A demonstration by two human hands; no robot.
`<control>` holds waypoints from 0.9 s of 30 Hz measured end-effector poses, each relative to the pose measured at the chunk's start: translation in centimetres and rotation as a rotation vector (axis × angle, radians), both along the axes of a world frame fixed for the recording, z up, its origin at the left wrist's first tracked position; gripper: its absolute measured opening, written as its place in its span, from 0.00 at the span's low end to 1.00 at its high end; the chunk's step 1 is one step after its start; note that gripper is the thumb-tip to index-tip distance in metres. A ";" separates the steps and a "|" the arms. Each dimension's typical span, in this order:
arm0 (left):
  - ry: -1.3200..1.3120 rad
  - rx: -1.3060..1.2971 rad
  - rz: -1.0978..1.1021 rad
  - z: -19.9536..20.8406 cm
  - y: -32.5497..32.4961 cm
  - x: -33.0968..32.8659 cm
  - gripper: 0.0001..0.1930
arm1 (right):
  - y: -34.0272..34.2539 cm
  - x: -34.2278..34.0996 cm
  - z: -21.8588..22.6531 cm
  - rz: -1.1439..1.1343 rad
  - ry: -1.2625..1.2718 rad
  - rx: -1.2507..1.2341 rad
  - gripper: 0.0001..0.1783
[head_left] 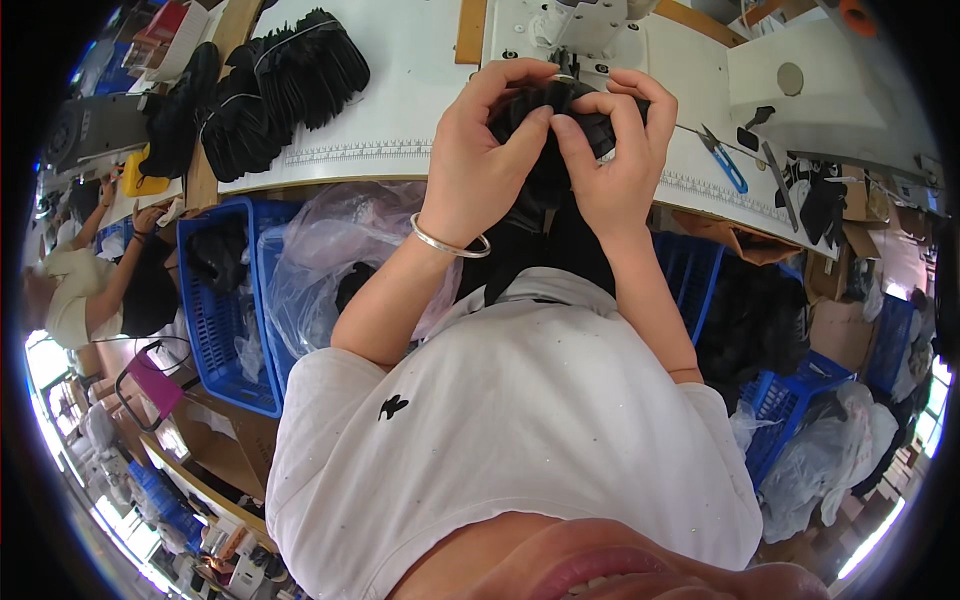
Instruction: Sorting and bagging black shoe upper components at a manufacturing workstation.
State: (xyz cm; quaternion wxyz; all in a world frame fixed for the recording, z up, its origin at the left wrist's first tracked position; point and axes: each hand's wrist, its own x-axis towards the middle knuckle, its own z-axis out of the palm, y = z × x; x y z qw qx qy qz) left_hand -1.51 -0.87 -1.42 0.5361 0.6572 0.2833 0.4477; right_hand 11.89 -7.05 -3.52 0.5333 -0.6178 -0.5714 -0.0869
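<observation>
A piece of black fabric [548, 180] is gripped by both my hands at the front of a white sewing machine [600, 28]. My left hand [485, 145] pinches it from the left, with thumb and fingers closed on the cloth. From the right, my right hand [622, 150] holds it the same way, its thumb close to the left thumb. The fabric bunches under the machine's needle area and hangs over the table edge. My fingers hide part of it, so its full shape cannot be made out.
Tied bundles of black fabric pieces [310, 70] lie on the white table [405, 90] at the left. Blue-handled thread snips [725, 165] rest at the right. Blue crates [235, 330] and plastic bags [335, 240] stand below the table. Another person [85, 290] works at far left.
</observation>
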 end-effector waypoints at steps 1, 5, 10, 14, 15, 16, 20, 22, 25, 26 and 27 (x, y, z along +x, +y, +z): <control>-0.020 0.011 -0.011 -0.1 0.0 0.0 0.17 | 0.0 -0.1 0.1 0.002 -0.001 -0.001 0.07; -0.049 -0.020 -0.039 0.1 0.2 -0.4 0.18 | 0.5 0.3 -0.2 -0.004 0.050 0.030 0.09; -0.012 0.035 -0.047 0.0 0.2 -0.4 0.19 | 0.2 0.4 -0.3 0.045 0.059 -0.008 0.11; 0.016 0.024 -0.049 0.3 0.0 -0.5 0.19 | 0.1 0.4 0.5 0.054 0.021 -0.049 0.09; 0.030 0.030 -0.044 0.5 -0.1 -0.5 0.18 | 0.1 0.3 0.6 0.048 0.039 -0.074 0.09; 0.043 0.037 -0.039 0.6 -0.2 -0.5 0.18 | 0.1 0.3 0.5 0.049 0.038 -0.074 0.09; 0.080 0.031 -0.061 0.6 0.0 -0.7 0.19 | 0.5 0.5 0.0 0.062 0.132 -0.004 0.08; 0.060 0.016 -0.059 0.5 0.0 -0.7 0.19 | 0.4 0.5 -0.1 0.071 0.212 0.046 0.08; 0.065 -0.016 -0.048 0.8 -0.5 -0.6 0.18 | 0.0 0.5 0.0 0.067 0.091 -0.050 0.09; 0.065 -0.017 -0.049 0.8 -0.5 -0.6 0.18 | 0.1 0.3 0.1 0.070 0.082 -0.030 0.09; 0.062 -0.030 -0.050 0.8 -0.4 -0.6 0.18 | 0.2 0.2 0.3 0.076 0.074 -0.010 0.10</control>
